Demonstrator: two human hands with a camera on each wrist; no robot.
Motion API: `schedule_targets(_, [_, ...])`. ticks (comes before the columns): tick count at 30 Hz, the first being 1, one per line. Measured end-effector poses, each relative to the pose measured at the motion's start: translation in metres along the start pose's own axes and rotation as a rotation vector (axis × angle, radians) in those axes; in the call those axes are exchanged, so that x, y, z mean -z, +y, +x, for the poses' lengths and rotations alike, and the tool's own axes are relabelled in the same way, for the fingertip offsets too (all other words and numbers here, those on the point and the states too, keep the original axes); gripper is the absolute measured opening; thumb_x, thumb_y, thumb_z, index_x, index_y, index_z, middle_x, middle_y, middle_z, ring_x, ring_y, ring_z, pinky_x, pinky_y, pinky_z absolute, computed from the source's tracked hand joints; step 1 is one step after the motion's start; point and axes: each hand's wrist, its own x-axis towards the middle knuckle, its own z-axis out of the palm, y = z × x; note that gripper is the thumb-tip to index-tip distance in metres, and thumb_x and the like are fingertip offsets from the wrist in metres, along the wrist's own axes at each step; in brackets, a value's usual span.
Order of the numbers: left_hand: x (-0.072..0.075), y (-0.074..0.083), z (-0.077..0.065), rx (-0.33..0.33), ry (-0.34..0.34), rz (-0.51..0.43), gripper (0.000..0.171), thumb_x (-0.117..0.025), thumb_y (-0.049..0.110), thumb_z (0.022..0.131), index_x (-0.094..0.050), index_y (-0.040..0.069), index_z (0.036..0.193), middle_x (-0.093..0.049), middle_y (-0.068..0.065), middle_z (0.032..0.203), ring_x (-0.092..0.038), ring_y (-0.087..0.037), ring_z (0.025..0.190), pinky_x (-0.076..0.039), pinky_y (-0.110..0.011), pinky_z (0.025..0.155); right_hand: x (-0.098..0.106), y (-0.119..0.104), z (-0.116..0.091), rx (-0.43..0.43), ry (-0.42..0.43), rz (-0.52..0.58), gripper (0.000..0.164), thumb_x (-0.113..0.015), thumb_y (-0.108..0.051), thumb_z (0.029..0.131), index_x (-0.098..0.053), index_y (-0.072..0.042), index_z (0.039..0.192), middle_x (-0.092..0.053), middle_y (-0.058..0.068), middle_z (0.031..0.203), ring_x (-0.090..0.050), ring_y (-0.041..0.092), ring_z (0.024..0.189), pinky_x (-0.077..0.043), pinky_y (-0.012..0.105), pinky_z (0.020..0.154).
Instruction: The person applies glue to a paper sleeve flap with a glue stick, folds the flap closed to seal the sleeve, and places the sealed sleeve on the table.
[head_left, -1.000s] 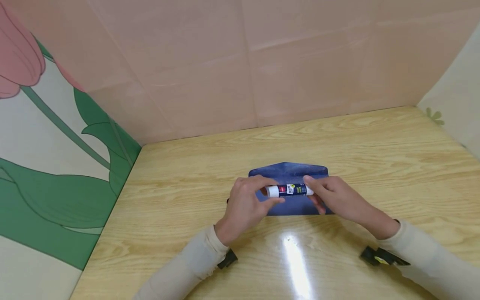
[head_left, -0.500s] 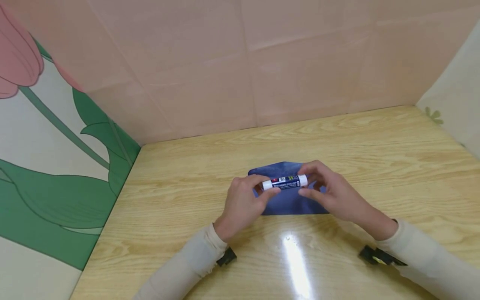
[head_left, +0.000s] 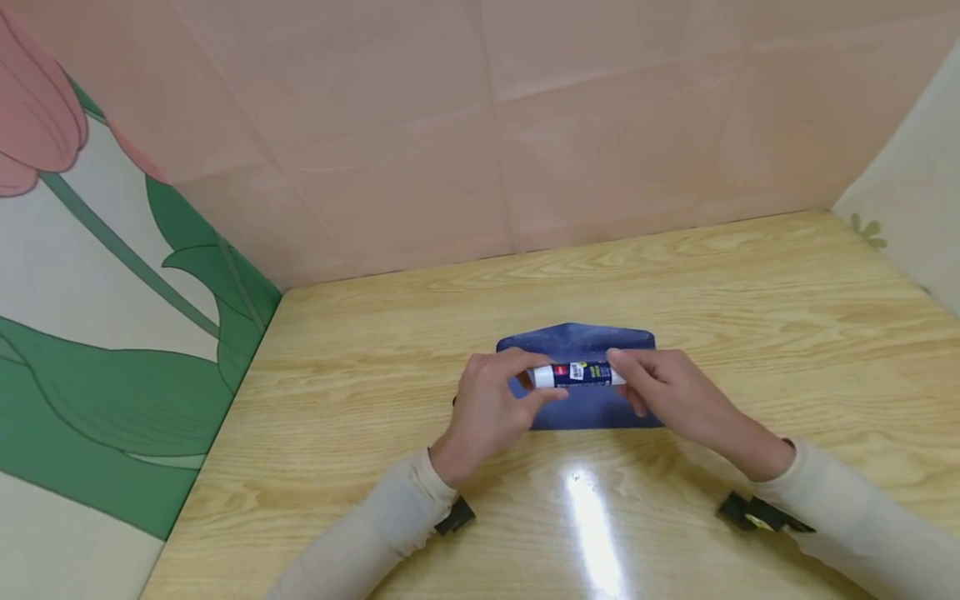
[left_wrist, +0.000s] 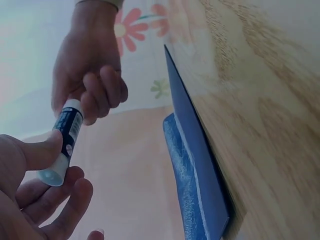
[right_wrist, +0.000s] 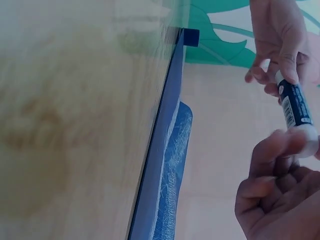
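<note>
A glue stick [head_left: 581,374] with a dark blue label and white ends is held level between both hands, above a blue envelope [head_left: 592,414]. My left hand [head_left: 491,408] pinches its left white end between thumb and fingers. At the other end, my right hand [head_left: 678,396] grips the white part, thumb on top and fingers curled beneath. The envelope lies on the table with its flap [head_left: 567,336] folded out toward the back; the flap's whitish, streaked surface [left_wrist: 182,175] shows in the left wrist view. Both hands cover parts of the envelope in the head view.
The wood-grain table [head_left: 360,350] meets a pink covered wall [head_left: 390,150] at the back and a flower-painted panel [head_left: 127,400] at the left. A small dark blue block [right_wrist: 191,38] stands beyond the envelope's far end in the right wrist view.
My right hand turned back and forth at its end: half a second ago its thumb was low, now it is on top. The glue stick's label rolled with it. The envelope stayed put.
</note>
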Motion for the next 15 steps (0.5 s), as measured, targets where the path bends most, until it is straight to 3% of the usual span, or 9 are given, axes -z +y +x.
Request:
schedule_targets(3, [0.0002, 0.002, -0.0001, -0.018, 0.007, 0.016, 0.028, -0.082, 0.029, 0.073, -0.074, 0.016, 0.096, -0.072, 0.006, 0.082, -0.064, -0.009, 0.068, -0.044, -0.025, 0.073, 0.0006, -0.0006, 0.0001, -0.051, -0.031, 0.047, 0.055, -0.033, -0.038, 0.104, -0.054, -0.01, 0.061, -0.049, -0.001, 0.049, -0.047, 0.013, 0.044, -0.039, 0.027, 0.046])
schedule_targets(5, [0.0002, 0.0023, -0.0003, -0.013, 0.015, 0.037, 0.029, -0.083, 0.03, 0.072, -0.074, 0.015, 0.096, -0.072, 0.006, 0.081, -0.063, -0.009, 0.067, -0.043, -0.026, 0.073, -0.0001, 0.0003, 0.001, -0.034, -0.037, 0.063, 0.047, -0.034, -0.035, 0.104, -0.059, -0.01, 0.074, -0.054, 0.001, 0.054, -0.053, 0.012, 0.049, -0.043, 0.025, 0.048])
schedule_targets(8, [-0.0004, 0.0015, -0.0006, 0.005, 0.02, 0.069, 0.03, -0.082, 0.031, 0.074, -0.074, 0.014, 0.097, -0.072, 0.004, 0.08, -0.063, -0.008, 0.066, -0.042, -0.026, 0.074, -0.002, 0.0021, 0.0022, 0.049, -0.022, 0.069, 0.022, -0.043, -0.026, 0.102, -0.057, -0.011, 0.108, -0.064, 0.004, 0.083, -0.061, 0.01, 0.067, -0.047, 0.025, 0.057])
schedule_targets(10, [-0.0008, 0.0007, -0.0006, 0.022, 0.019, 0.083, 0.03, -0.08, 0.033, 0.076, -0.074, 0.013, 0.098, -0.072, 0.004, 0.079, -0.063, -0.008, 0.065, -0.042, -0.026, 0.073, -0.0038, 0.0038, 0.0031, 0.125, -0.004, 0.061, 0.025, -0.05, -0.019, 0.099, -0.047, -0.012, 0.123, -0.063, 0.005, 0.099, -0.062, 0.008, 0.078, -0.049, 0.024, 0.062])
schedule_targets(12, [-0.0008, 0.0001, -0.0007, 0.038, 0.011, 0.09, 0.031, -0.078, 0.035, 0.078, -0.074, 0.013, 0.099, -0.071, 0.004, 0.078, -0.062, -0.008, 0.065, -0.041, -0.026, 0.073, -0.0051, 0.0047, 0.0038, 0.188, 0.025, 0.063, 0.033, -0.055, -0.01, 0.096, -0.043, -0.01, 0.127, -0.06, 0.003, 0.11, -0.062, 0.007, 0.081, -0.051, 0.026, 0.063])
schedule_targets(15, [-0.0004, -0.0003, -0.0006, 0.051, 0.006, 0.087, 0.031, -0.076, 0.036, 0.079, -0.074, 0.013, 0.1, -0.071, 0.004, 0.077, -0.062, -0.008, 0.064, -0.041, -0.025, 0.073, -0.0059, 0.0053, 0.0047, 0.238, 0.053, 0.066, 0.034, -0.057, -0.001, 0.092, -0.045, -0.009, 0.123, -0.058, 0.002, 0.106, -0.065, 0.009, 0.079, -0.054, 0.027, 0.064])
